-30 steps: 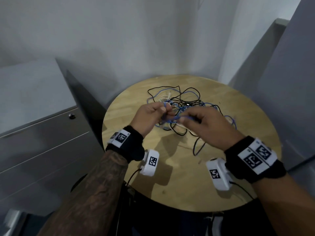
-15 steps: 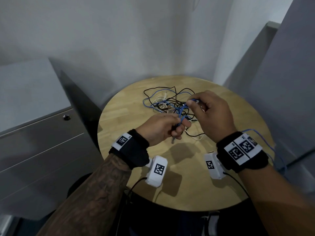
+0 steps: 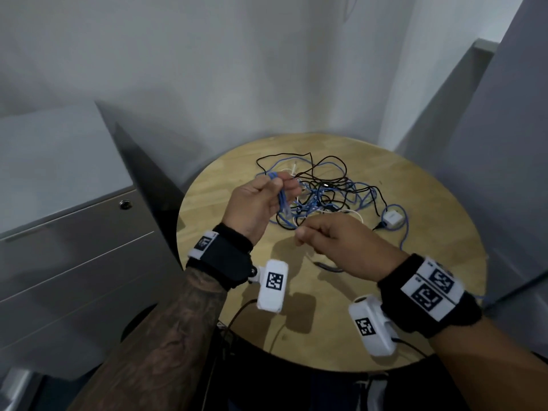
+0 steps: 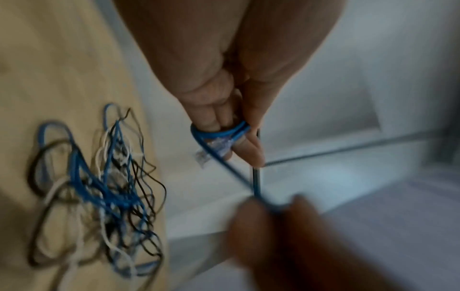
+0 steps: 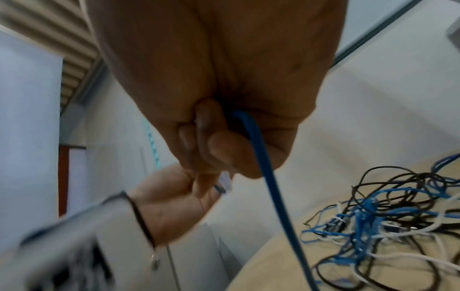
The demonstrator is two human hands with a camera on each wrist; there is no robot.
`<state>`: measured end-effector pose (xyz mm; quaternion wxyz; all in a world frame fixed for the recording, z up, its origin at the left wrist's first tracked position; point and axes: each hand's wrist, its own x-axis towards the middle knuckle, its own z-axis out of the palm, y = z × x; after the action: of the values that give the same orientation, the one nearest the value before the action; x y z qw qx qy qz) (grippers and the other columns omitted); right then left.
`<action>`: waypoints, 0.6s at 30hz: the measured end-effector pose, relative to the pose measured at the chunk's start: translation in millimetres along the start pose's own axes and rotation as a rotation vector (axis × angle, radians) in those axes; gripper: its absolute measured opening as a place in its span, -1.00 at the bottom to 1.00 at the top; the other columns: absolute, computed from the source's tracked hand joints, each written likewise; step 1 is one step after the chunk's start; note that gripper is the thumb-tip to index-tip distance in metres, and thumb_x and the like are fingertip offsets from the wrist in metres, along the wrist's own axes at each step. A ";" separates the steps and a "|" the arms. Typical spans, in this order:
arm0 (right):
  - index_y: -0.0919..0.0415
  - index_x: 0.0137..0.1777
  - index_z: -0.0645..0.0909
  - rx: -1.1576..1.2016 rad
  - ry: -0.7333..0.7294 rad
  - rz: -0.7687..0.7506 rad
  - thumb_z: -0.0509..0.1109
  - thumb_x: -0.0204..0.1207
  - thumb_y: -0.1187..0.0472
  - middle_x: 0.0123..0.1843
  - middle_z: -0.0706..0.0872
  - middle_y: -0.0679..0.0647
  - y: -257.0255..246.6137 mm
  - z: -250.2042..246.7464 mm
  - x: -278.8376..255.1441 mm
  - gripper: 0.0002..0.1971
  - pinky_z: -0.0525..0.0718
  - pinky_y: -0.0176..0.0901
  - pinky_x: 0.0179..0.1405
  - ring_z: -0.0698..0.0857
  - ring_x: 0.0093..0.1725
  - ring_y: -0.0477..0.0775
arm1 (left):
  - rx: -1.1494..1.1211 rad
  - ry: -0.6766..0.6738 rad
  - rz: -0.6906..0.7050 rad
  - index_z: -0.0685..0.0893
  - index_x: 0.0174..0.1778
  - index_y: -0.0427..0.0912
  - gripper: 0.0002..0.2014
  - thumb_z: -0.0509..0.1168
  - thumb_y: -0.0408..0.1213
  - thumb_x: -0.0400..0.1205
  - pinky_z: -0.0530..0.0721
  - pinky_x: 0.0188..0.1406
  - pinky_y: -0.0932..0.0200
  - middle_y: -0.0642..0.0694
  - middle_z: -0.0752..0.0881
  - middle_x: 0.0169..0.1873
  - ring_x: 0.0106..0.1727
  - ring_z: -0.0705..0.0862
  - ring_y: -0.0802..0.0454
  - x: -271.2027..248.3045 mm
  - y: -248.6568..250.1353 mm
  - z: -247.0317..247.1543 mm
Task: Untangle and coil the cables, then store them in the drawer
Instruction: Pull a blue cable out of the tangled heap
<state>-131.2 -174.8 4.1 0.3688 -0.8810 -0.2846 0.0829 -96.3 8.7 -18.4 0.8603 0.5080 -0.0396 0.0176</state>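
A tangle of blue, black and white cables (image 3: pixel 326 191) lies on the round wooden table (image 3: pixel 415 307). My left hand (image 3: pixel 275 188) is raised over the pile's left side and grips a blue cable (image 3: pixel 281 200) near its clear plug. In the left wrist view the blue cable (image 4: pixel 219 133) loops round that hand's fingers (image 4: pixel 211 116), above the blurred tangle (image 4: pixel 99 187). My right hand (image 3: pixel 302 235) is curled closer to me and pinches the same blue cable (image 5: pixel 261 153), which runs down from its fist. The tangle (image 5: pixel 385 226) lies to its right.
A grey drawer cabinet (image 3: pixel 74 262) with a round lock (image 3: pixel 124 204) stands left of the table, its drawers closed. A small white adapter (image 3: pixel 393 218) sits at the pile's right. Grey panels stand to the right, and a white wall rises behind the table.
My left hand rose toward the far side with the plug end. My right hand drew back toward me along the blue cable. The loop that hung over my right wrist is gone.
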 end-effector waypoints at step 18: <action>0.06 -0.11 0.76 0.098 0.394 0.100 0.31 0.73 0.11 -0.28 0.70 -0.10 50.3 -6.9 23.0 -0.77 0.53 -0.13 -0.16 0.59 -0.27 -0.13 | -0.158 -0.282 -0.273 0.57 -0.02 -0.27 -0.77 -0.01 -0.41 0.70 0.57 -0.24 0.20 0.02 0.46 -0.43 -0.46 0.40 0.14 -12.9 4.5 30.8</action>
<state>-87.7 -194.5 -24.5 0.4553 -0.8741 -0.1585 -0.0588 -111.0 -15.9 -0.7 0.8778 0.4371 -0.0916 -0.1733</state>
